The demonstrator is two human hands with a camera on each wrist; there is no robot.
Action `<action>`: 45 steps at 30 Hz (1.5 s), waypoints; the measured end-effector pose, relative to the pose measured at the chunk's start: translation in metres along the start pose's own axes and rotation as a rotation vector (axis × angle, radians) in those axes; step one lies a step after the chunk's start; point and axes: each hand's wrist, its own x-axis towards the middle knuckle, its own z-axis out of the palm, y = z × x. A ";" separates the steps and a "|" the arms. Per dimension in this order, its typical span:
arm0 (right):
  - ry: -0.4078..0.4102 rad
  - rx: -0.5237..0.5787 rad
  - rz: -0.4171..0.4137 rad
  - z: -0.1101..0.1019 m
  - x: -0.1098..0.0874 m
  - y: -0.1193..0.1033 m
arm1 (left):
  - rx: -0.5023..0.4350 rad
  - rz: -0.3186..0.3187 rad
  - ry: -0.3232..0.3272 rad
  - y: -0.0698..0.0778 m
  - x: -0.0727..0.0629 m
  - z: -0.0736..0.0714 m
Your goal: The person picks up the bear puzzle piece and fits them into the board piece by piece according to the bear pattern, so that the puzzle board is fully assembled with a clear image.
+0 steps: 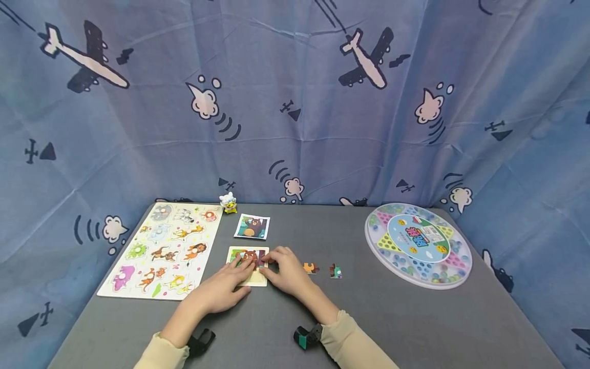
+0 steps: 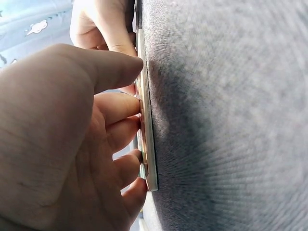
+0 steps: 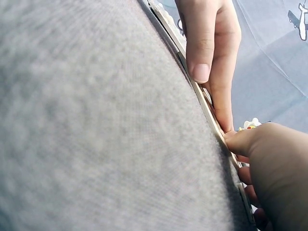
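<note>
A small bear jigsaw puzzle in a pale wooden tray [image 1: 258, 280] lies on the grey table between both hands. My left hand [image 1: 218, 290] rests over its left side, fingers extended onto the bear picture; in the left wrist view its thumb [image 2: 127, 67] is at the tray's edge. With thumb and fingertips, my right hand [image 1: 290, 272] pinches a dark purple puzzle piece [image 1: 261, 254] at the tray's right side. Its fingers partly hide the piece. Pale bare wood shows in the tray's lower part. To the right lie an orange piece [image 1: 309, 267] and a brown-teal piece [image 1: 336, 271].
A bear picture card [image 1: 251, 227] lies behind the tray, near a small white-and-yellow figurine [image 1: 228, 202]. On the left is a large animal peg board [image 1: 203, 266]. A round game box [image 1: 417, 241] sits at the right. A blue curtain [image 1: 295, 92] hangs behind the table.
</note>
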 end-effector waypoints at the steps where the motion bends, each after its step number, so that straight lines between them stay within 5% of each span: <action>1: 0.000 0.001 0.003 0.000 0.000 0.000 | 0.000 -0.005 -0.002 0.000 0.000 0.000; 17: 0.006 -0.111 -0.031 0.001 0.000 0.000 | -0.002 -0.021 -0.013 -0.001 -0.002 0.002; 26: 0.042 0.087 0.051 0.006 0.000 0.005 | 0.005 -0.018 -0.012 -0.003 -0.001 0.005; 45: 0.044 0.036 0.034 0.003 0.001 0.000 | -0.025 -0.049 0.010 -0.010 0.000 -0.001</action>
